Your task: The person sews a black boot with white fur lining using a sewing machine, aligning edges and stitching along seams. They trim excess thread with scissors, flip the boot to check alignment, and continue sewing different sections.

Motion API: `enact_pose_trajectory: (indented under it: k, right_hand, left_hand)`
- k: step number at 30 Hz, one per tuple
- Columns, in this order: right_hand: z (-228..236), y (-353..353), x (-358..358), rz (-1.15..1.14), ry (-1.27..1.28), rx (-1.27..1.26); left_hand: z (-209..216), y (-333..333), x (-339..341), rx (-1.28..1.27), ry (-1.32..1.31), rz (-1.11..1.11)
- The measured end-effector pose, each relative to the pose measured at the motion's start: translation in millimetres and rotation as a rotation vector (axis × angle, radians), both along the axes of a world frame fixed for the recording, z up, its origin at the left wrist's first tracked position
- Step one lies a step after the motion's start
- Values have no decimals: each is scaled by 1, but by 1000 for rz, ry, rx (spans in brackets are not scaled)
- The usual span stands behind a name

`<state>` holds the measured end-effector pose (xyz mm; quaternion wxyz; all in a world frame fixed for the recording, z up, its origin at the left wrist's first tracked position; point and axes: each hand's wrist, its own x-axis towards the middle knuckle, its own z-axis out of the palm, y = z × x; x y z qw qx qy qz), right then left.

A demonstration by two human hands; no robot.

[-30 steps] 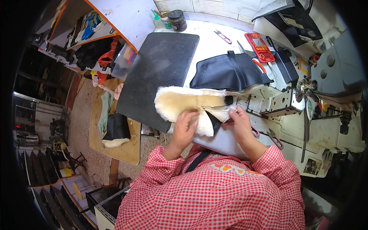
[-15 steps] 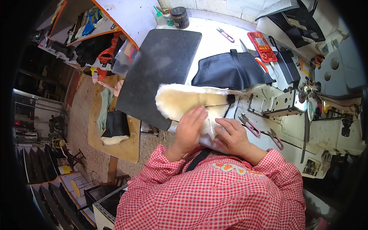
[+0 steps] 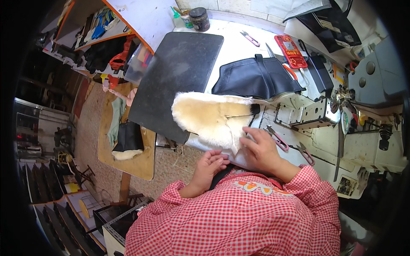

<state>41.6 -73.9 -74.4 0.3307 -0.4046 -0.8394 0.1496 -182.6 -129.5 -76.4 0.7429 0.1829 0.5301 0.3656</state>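
Observation:
A cream, fluffy fleece piece (image 3: 196,113) lies across the table's near edge, its left end over a dark grey board. A seam or fold crosses its right part, and a small black patch (image 3: 255,109) shows at its right end. My right hand (image 3: 267,151) rests against the near right part of the fleece, fingers stretched and apart. Off the fleece, my left hand (image 3: 208,170) hovers before my body with loosely bent fingers and nothing visible in them. Beyond the fleece lies a black leather piece (image 3: 256,77) with a strap-like band.
The dark board (image 3: 179,77) covers the table's left side. Thread snips (image 3: 277,138) with pink handles lie right of my hand, beside a sewing machine (image 3: 307,113). Farther back are a red phone-like object (image 3: 291,52) and a dark jar (image 3: 199,19).
My left hand has come off the fleece and drawn back toward my body. My right hand has shifted slightly and stays at the fleece.

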Motion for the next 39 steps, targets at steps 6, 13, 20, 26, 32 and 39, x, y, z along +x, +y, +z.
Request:
enact_pose_trajectory:
  k: [6, 13, 20, 26, 32, 39]
  right_hand:
    - [22, 64, -7, -241, -182, 237]
    - [24, 120, -22, -180, -427, 300]
    - [85, 126, -38, -129, -374, 511]
    - [179, 118, -46, -201, 38, 463]
    - [208, 99, -19, 147, 1004, -617]
    - [43, 17, -23, -457, 1034, -988]
  left_hand:
    - [0, 7, 20, -202, -507, 219]
    - [2, 25, 52, -297, -418, 286]
    - [9, 50, 73, 82, -122, 397]
    - [85, 64, -23, 697, 321, 546]
    - [234, 134, -138, 1119, 621, 204]
    - [120, 251, -36, 1023, 1405, -51]
